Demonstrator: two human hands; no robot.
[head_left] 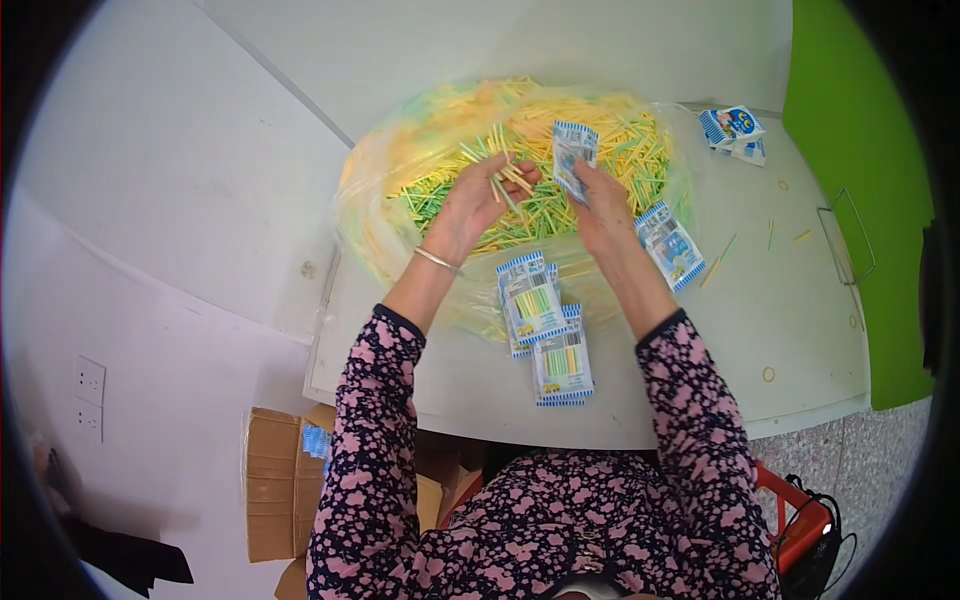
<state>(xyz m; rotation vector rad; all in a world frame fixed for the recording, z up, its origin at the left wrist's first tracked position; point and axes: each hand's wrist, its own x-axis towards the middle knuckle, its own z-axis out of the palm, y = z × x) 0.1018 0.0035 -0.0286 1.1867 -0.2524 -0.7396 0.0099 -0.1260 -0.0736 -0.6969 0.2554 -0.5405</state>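
Note:
Over a big clear plastic bag (362,215) full of thin yellow and green sticks (625,150), both my hands are raised. Several of these sticks (512,178) are pinched in the fingers of my left hand (480,195), pointing in different directions. My right hand (602,205) grips a small blue-and-white packet (573,150) upright between thumb and fingers; whether anything is inside it I cannot tell. Nearer to me lie two overlapping piles of packets, the upper pile (530,305) and the lower pile (563,365), with sticks showing through their clear windows. Beside my right wrist rests another packet (670,247).
More packets (733,127) lie at the far right of the white table (460,390). Loose sticks (712,270) and rubber bands (768,374) are scattered on the right. A green panel (850,130) borders that side. Below the table's left edge stands a cardboard box (272,485).

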